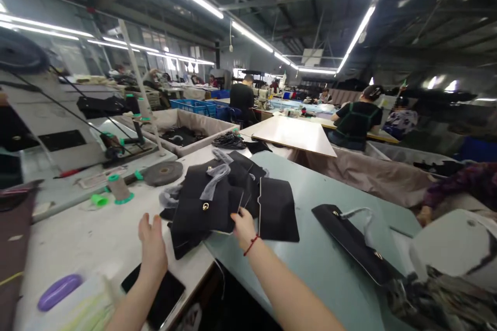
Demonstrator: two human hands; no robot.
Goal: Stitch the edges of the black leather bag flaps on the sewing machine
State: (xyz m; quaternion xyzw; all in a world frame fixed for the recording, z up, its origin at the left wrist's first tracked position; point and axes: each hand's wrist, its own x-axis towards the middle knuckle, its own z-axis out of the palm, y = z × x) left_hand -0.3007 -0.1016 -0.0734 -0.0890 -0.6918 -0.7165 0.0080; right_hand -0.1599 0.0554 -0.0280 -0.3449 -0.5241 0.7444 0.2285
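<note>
My right hand [244,227], with a red cord at the wrist, pinches the edge of a black fabric piece [229,207]. That piece lies on a loose pile of black pieces; one panel [194,201] there carries a gold clasp [205,207]. Crumpled translucent wrap [215,178] rests on top of the pile. My left hand [153,243] is raised over the white table, fingers apart and holding nothing, just left of the pile. Right of my right hand lies a flat black panel [277,209] with a pale edge.
A phone [166,289] and a purple oval object [60,292] lie near my left arm. Thread spools [119,189] stand by a machine at left. On the blue-green table is a black strip [353,243] with gold fittings. A co-worker's hand [425,215] is at far right.
</note>
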